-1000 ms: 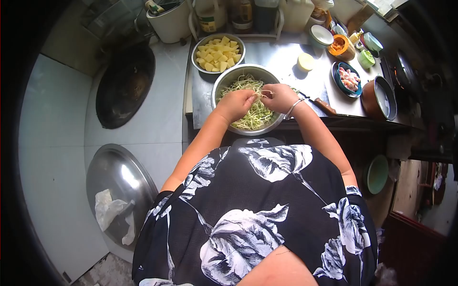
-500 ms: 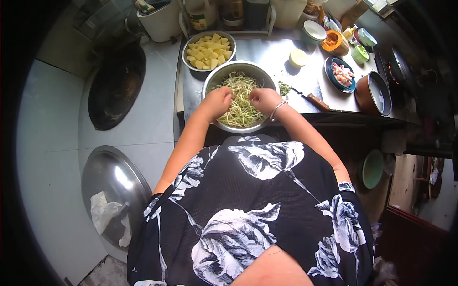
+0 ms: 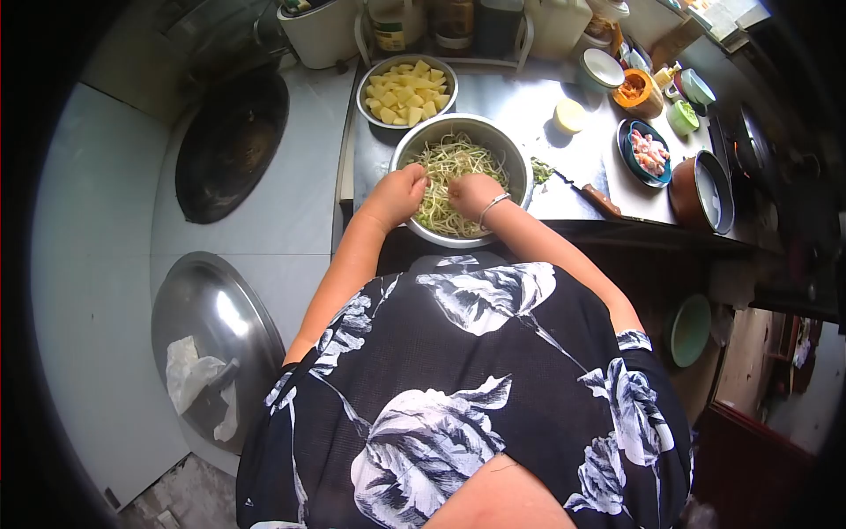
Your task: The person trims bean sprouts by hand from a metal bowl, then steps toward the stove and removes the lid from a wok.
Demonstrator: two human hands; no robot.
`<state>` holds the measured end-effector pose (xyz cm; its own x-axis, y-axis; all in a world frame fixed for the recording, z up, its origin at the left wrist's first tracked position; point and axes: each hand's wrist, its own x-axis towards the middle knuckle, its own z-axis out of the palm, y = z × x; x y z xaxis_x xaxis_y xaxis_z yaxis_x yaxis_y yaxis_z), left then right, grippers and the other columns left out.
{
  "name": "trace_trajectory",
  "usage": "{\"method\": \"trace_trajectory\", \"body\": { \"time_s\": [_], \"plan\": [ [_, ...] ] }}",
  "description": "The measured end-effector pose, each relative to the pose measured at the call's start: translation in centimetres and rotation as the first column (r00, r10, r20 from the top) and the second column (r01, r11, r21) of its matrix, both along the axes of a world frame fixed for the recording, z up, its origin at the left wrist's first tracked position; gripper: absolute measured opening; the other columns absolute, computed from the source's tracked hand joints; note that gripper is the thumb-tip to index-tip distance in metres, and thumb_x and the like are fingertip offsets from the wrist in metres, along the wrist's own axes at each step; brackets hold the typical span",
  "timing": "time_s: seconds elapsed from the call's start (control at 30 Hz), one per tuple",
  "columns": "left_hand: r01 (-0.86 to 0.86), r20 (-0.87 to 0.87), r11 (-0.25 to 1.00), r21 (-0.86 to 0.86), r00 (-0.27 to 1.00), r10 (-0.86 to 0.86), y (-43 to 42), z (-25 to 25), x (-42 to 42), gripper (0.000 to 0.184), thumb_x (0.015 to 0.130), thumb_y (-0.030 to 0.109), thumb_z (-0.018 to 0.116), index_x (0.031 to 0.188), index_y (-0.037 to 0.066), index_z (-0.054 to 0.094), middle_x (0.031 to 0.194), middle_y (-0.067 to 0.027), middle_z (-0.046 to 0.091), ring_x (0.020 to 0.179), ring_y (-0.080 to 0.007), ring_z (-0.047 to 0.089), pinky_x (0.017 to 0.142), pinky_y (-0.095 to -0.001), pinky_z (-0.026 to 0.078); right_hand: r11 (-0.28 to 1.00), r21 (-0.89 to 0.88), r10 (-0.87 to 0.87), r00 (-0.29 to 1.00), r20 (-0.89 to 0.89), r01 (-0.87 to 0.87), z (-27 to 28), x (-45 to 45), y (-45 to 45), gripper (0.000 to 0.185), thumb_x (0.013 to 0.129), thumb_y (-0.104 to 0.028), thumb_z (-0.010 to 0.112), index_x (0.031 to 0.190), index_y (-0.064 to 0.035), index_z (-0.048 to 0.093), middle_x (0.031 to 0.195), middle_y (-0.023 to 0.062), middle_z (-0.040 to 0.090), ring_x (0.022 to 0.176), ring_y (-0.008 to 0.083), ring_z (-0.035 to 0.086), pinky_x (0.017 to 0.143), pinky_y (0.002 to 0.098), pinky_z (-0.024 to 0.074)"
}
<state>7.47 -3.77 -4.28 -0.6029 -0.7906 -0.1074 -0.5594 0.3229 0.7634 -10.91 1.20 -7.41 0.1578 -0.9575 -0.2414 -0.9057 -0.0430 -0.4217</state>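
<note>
A metal bowl (image 3: 524, 167) on the counter holds a heap of long, thin, pale green sprouts (image 3: 458, 163). My left hand (image 3: 398, 191) is closed in a pinch at the bowl's left side, fingertips at the sprouts. Within the bowl, my right hand (image 3: 474, 194) has its fingers curled down into the heap, with a bracelet on the wrist. Both hands appear to grip strands, though the fingers partly hide them. Just behind stands a smaller metal bowl (image 3: 363, 104) of cut potato chunks (image 3: 407, 91).
Right of the bowl lie green scraps (image 3: 541, 170), a knife (image 3: 599, 199) and a cut pale yellow piece (image 3: 569, 115). Farther right are a plate of raw meat (image 3: 649, 153), a cut pumpkin (image 3: 648, 99) and a pot (image 3: 702, 194). A wok (image 3: 233, 145) and large lid (image 3: 211, 309) are left.
My right hand has moved left and lower into the sprouts, closer to my left hand. The view has shifted slightly, so the counter items appear farther right.
</note>
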Motion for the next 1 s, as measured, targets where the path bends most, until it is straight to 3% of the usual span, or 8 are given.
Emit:
{"method": "trace_trajectory", "body": {
  "time_s": [0.37,0.43,0.5,0.57,0.67,0.73,0.83,1.0],
  "plan": [
    [-0.002,-0.109,1.000,0.003,0.994,0.002,-0.7,0.3,-1.1,0.012,0.089,0.011,0.047,0.091,0.001,0.054,0.076,-0.0064,0.061,0.064,-0.0147,0.058,0.061,-0.0281,0.049,0.954,0.131,-0.290,0.720,0.631,0.270,2.9,-4.0,0.7,0.019,0.077,-0.023,0.069,0.084,-0.0060,0.066,0.069,0.0039,0.063,0.065,0.0105,0.057,0.064,0.0245,0.0474],
    [-0.006,-0.119,1.000,0.002,0.993,0.006,-1.0,0.1,-1.5,0.012,0.089,0.010,0.048,0.093,0.001,0.055,0.077,-0.0067,0.061,0.065,-0.0145,0.058,0.063,-0.0274,0.050,0.938,0.266,-0.333,0.368,0.868,0.220,3.0,-4.8,0.8,0.015,0.080,-0.017,0.067,0.088,-0.0038,0.064,0.075,0.0015,0.064,0.068,0.0081,0.057,0.064,0.0226,0.0468],
    [0.001,-0.125,1.000,-0.021,0.992,-0.004,-1.2,0.0,-1.8,0.011,0.089,0.009,0.048,0.093,0.001,0.054,0.078,-0.0069,0.061,0.065,-0.0146,0.058,0.063,-0.0271,0.049,0.940,0.221,-0.324,0.477,0.817,0.260,3.1,-5.6,0.9,0.015,0.082,-0.013,0.066,0.092,-0.0026,0.063,0.081,0.0000,0.064,0.072,0.0065,0.057,0.066,0.0205,0.0463],
    [0.005,-0.130,0.999,-0.046,0.992,-0.011,-1.5,0.1,-2.1,0.011,0.090,0.008,0.047,0.093,0.001,0.054,0.079,-0.0072,0.061,0.065,-0.0148,0.059,0.063,-0.0268,0.049,0.949,0.246,-0.297,0.292,0.909,0.199,3.0,-6.1,0.9,0.016,0.081,-0.012,0.066,0.094,-0.0025,0.062,0.084,0.0006,0.064,0.075,0.0064,0.058,0.067,0.0204,0.0470],
    [0.026,-0.195,0.994,-0.109,0.980,-0.047,-1.2,0.7,-3.1,0.011,0.090,0.008,0.047,0.094,0.000,0.054,0.081,-0.0082,0.062,0.065,-0.0153,0.059,0.064,-0.0276,0.050,0.948,0.223,-0.289,0.324,0.901,0.226,3.7,-6.0,1.3,0.015,0.082,-0.010,0.065,0.095,-0.0032,0.062,0.086,0.0009,0.064,0.077,0.0066,0.058,0.069,0.0212,0.0479],
    [0.006,-0.259,0.977,-0.213,0.964,-0.063,-0.8,1.4,-4.1,0.012,0.087,0.010,0.050,0.096,0.004,0.056,0.085,-0.0169,0.063,0.081,-0.0346,0.061,0.072,-0.0374,0.048,0.946,0.219,-0.293,0.346,0.891,0.237,3.6,-6.1,1.3,0.015,0.082,-0.009,0.065,0.096,-0.0033,0.062,0.086,0.0008,0.064,0.077,0.0067,0.058,0.069,0.0213,0.0481],
    [0.077,-0.262,0.992,0.097,0.964,-0.050,-0.3,2.5,-5.2,0.012,0.087,0.012,0.050,0.096,0.005,0.055,0.084,-0.0188,0.063,0.080,-0.0372,0.060,0.071,-0.0400,0.048,0.952,0.250,-0.293,0.285,0.913,0.178,3.1,-6.1,1.5,0.014,0.083,-0.010,0.065,0.095,-0.0040,0.061,0.086,0.0002,0.063,0.076,0.0072,0.058,0.069,0.0216,0.0486],
    [0.135,-0.063,0.990,-0.039,0.989,-0.137,0.2,2.1,-5.3,0.018,0.088,0.019,0.050,0.099,0.005,0.050,0.083,-0.0237,0.061,0.080,-0.0410,0.059,0.070,-0.0449,0.046,0.938,0.278,-0.308,0.131,0.942,0.208,3.1,-6.1,1.6,0.012,0.083,-0.010,0.065,0.092,-0.0054,0.059,0.083,-0.0009,0.061,0.071,0.0070,0.057,0.065,0.0211,0.0484]
  ]
}}
